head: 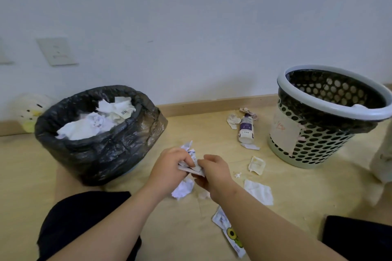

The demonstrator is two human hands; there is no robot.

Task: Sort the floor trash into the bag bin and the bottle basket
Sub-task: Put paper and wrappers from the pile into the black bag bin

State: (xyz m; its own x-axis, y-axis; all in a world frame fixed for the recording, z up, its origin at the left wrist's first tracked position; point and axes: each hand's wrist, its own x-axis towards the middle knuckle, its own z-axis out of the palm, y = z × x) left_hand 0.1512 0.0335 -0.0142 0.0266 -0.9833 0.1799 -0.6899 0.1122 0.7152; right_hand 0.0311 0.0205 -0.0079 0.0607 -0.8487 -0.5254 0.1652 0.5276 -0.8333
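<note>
**A:** While the left hand and right hand both pinch that wad of crumpled paper and flat wrappers dead centre, what can go wrong?

**B:** Loose bundle, honestly. Slick flat bits sit under fluffy paper, so I reckon one slips out on the way to the bin at ten o'clock. That bin is heaped with white paper too, and its thin black plastic is wrinkly and sags, so stuff may roll off.

**A:** And the bottle?

**B:** It lies on its side at one o'clock, hard smooth plastic, purple label, just beside the basket at two o'clock. It's round, so it could roll if nudged. The basket looks stiff, all round holes. More soft scraps lie from four to six o'clock: a paper ball, a square tissue, a sunflower packet.
</note>
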